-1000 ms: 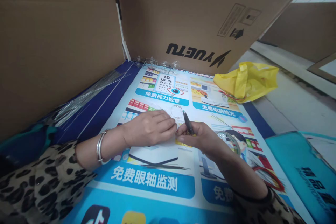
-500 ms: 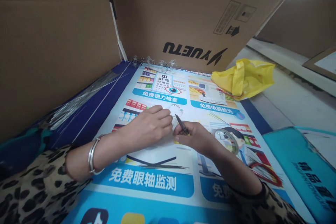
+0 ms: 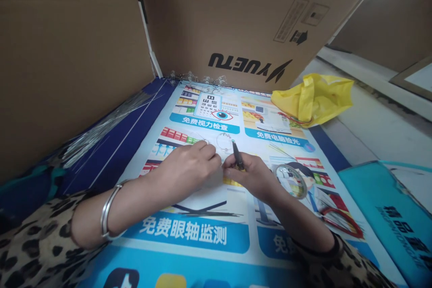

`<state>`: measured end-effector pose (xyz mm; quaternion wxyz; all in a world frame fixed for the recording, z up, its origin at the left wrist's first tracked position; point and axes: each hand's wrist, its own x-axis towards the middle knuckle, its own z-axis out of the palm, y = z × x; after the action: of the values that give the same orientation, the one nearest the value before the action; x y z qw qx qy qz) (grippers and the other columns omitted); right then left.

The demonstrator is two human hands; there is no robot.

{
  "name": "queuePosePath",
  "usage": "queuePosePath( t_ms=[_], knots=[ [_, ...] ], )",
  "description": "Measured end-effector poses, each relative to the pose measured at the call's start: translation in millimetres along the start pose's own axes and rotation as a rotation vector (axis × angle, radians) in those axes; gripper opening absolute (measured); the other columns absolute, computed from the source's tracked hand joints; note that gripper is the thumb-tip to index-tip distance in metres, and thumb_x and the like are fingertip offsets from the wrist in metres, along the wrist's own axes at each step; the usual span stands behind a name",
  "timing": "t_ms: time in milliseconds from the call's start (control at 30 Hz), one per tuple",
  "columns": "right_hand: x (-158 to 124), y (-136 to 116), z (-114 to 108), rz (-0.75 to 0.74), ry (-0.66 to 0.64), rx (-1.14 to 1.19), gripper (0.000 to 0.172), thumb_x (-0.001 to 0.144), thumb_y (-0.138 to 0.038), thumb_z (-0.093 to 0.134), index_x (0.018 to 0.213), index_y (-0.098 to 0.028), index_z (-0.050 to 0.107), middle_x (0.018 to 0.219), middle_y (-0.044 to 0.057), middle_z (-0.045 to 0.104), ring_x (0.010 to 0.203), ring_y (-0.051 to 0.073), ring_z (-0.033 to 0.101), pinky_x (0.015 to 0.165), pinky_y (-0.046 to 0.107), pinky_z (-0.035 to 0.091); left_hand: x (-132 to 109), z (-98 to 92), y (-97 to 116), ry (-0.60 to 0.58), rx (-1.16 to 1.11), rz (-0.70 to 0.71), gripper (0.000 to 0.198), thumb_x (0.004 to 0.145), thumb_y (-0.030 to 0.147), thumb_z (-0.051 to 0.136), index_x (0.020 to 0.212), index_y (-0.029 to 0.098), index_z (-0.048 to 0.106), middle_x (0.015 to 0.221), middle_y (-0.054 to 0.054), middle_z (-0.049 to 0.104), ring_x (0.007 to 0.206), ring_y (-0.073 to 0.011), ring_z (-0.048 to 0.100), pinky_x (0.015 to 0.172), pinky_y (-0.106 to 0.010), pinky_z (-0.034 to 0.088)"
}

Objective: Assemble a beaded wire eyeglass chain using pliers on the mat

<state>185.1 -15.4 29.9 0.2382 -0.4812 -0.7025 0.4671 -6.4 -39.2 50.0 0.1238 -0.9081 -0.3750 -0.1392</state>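
Observation:
My left hand is closed in a pinch, its fingertips meeting my right hand over the printed poster. A thin clear or silvery wire shows just above its knuckles; its fingertips hide the rest. My right hand is closed around a small dark pointed tool, whose tip points away from me; the grip hides its lower part. Just beyond both hands is a thin wire loop with small clear pieces along it. Whether this loop joins what my left fingers pinch, I cannot tell.
Cardboard walls the back and left. A bundle of thin wires lies left; several wire pieces lie at the back. Rightward are a tape roll, a red coil, a yellow bag and a teal bag.
My left forearm has shifted slightly down and left. The dark tool in my right hand has turned more upright, its tip moving a little right and up.

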Motion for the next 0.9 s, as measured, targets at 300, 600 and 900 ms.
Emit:
queuePosePath(
  t_ms=[300, 600, 900],
  knots=[
    [-1, 7, 8, -0.046, 0.075, 0.210, 0.009, 0.071, -0.027, 0.063, 0.073, -0.020, 0.058, 0.066, -0.004, 0.055, 0.061, 0.010, 0.047, 0.059, 0.024, 0.038, 7, 8.8, -8, 0.139, -0.757, -0.395, 0.012, 0.078, 0.011, 0.057, 0.078, 0.018, 0.066, 0.076, 0.000, 0.064, 0.073, -0.0118, 0.058, 0.066, -0.023, 0.044],
    [-2, 18, 21, -0.011, 0.099, 0.478, 0.015, 0.073, -0.032, 0.065, 0.078, -0.020, 0.057, 0.065, -0.003, 0.058, 0.062, 0.011, 0.052, 0.059, 0.026, 0.040, 11, 17.9, 3, 0.144, -1.392, -0.773, 0.005, 0.072, 0.019, 0.062, 0.070, 0.015, 0.061, 0.059, 0.004, 0.057, 0.053, -0.0074, 0.051, 0.055, -0.020, 0.041],
    [-1, 18, 26, -0.045, 0.122, 0.569, 0.014, 0.072, -0.030, 0.066, 0.077, -0.020, 0.057, 0.064, -0.002, 0.059, 0.061, 0.011, 0.053, 0.060, 0.026, 0.040, 11, 27.1, 9, 0.177, -1.568, -0.817, 0.008, 0.073, 0.020, 0.062, 0.071, 0.014, 0.057, 0.058, 0.003, 0.056, 0.053, -0.0071, 0.052, 0.054, -0.020, 0.041]
  ],
)
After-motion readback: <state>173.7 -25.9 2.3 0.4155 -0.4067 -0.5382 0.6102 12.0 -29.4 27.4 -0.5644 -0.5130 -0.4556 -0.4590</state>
